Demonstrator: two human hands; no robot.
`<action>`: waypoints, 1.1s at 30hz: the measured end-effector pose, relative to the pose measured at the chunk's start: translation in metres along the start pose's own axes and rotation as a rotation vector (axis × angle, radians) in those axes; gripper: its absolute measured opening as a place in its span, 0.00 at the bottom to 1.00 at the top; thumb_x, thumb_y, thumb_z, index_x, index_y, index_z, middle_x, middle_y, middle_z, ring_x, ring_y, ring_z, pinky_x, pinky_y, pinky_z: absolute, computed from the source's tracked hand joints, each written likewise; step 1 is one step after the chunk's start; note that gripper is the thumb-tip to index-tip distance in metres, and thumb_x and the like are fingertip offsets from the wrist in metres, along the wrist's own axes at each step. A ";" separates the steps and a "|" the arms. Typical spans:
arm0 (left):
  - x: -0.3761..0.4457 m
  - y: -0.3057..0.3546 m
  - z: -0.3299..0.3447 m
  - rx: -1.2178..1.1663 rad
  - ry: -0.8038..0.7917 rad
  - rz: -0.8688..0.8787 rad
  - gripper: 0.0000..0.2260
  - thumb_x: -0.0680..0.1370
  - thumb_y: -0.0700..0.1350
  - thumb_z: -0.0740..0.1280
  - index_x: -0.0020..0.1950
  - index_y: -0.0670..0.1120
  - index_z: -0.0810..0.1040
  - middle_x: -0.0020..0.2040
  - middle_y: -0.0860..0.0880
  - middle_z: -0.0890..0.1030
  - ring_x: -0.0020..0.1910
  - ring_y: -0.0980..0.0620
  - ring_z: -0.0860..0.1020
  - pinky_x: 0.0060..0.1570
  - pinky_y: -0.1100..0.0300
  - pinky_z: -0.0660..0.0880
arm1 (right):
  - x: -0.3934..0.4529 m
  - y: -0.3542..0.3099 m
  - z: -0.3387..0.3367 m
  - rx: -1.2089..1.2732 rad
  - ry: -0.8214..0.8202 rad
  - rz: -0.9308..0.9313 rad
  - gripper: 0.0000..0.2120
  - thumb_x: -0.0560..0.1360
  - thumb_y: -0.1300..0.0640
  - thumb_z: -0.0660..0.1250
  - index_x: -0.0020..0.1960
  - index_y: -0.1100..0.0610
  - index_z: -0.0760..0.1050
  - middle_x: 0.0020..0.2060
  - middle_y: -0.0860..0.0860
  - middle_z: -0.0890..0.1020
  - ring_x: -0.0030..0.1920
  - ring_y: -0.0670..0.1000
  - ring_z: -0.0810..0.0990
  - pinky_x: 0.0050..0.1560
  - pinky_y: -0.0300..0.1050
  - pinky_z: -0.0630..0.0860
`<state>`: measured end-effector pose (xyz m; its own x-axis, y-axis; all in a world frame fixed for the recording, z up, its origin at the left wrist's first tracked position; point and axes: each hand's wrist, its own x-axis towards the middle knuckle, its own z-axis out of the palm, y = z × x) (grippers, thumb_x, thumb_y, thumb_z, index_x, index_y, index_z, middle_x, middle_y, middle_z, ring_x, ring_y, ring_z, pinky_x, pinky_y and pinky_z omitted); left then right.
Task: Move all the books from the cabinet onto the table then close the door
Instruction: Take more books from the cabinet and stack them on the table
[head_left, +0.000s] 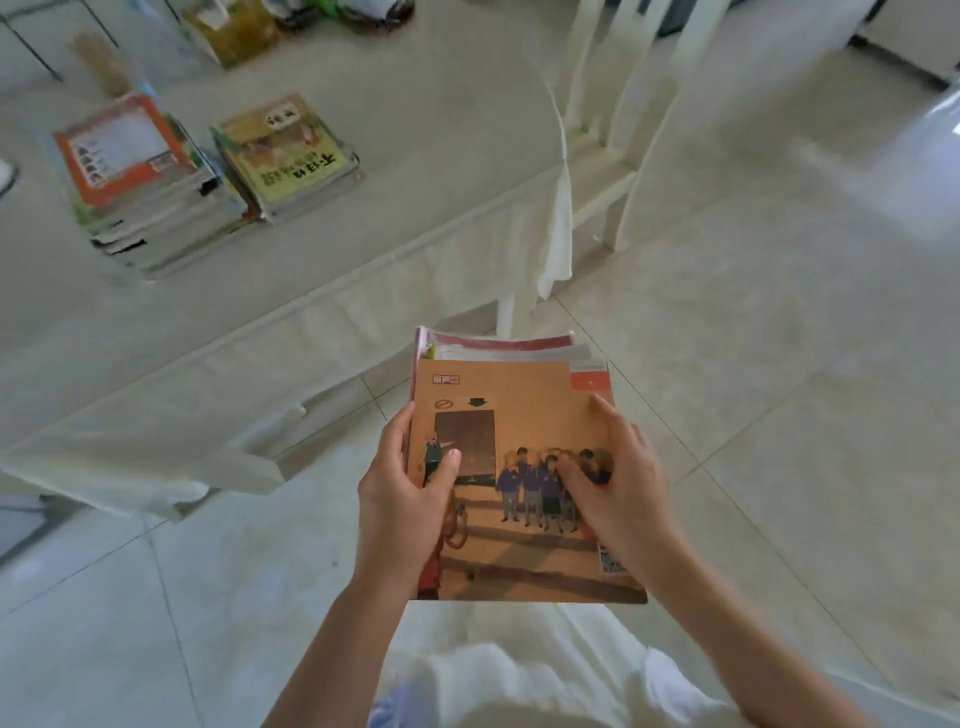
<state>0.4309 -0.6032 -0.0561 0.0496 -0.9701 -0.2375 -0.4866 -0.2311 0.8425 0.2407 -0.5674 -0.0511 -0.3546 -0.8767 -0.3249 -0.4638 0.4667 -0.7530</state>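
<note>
I hold a small stack of thin books (524, 415) flat in front of me over the floor; its top cover is orange with cartoon figures by a door. My left hand (405, 499) grips the stack's left edge, thumb on the cover. My right hand (618, 483) grips the right side, fingers spread on the cover. The table (363, 249), draped in a white cloth, lies ahead and to the left. Two book stacks rest on it: a taller one with an orange-framed cover (140, 176) and a lower one with a yellow-green cover (285, 156). The cabinet is out of view.
White chairs (623, 119) stand at the table's right end. Bags and packages (234, 31) sit at the table's far edge. Pale tiled floor (779, 364) stretches to the right and below me.
</note>
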 end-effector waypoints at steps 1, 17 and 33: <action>0.013 0.006 0.001 -0.020 0.033 -0.010 0.24 0.78 0.47 0.68 0.73 0.52 0.66 0.58 0.61 0.74 0.45 0.82 0.70 0.38 0.81 0.72 | 0.018 -0.011 -0.002 -0.012 -0.021 -0.039 0.33 0.76 0.59 0.67 0.76 0.50 0.56 0.67 0.47 0.66 0.59 0.44 0.69 0.38 0.26 0.75; 0.171 0.033 -0.019 -0.079 0.323 -0.184 0.24 0.76 0.49 0.70 0.70 0.57 0.67 0.53 0.63 0.76 0.45 0.75 0.72 0.39 0.76 0.69 | 0.202 -0.127 0.028 -0.096 -0.257 -0.259 0.30 0.75 0.57 0.69 0.73 0.48 0.61 0.65 0.45 0.70 0.44 0.28 0.68 0.35 0.18 0.67; 0.376 0.056 -0.085 -0.083 0.340 -0.130 0.25 0.76 0.49 0.71 0.70 0.56 0.66 0.56 0.60 0.77 0.55 0.60 0.74 0.50 0.62 0.75 | 0.365 -0.258 0.088 -0.068 -0.222 -0.225 0.36 0.74 0.57 0.70 0.75 0.48 0.54 0.58 0.43 0.70 0.52 0.41 0.70 0.37 0.24 0.70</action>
<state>0.4961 -0.9872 -0.0572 0.4001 -0.8981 -0.1827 -0.3857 -0.3458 0.8554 0.3028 -1.0181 -0.0259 -0.0543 -0.9593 -0.2772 -0.5667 0.2581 -0.7824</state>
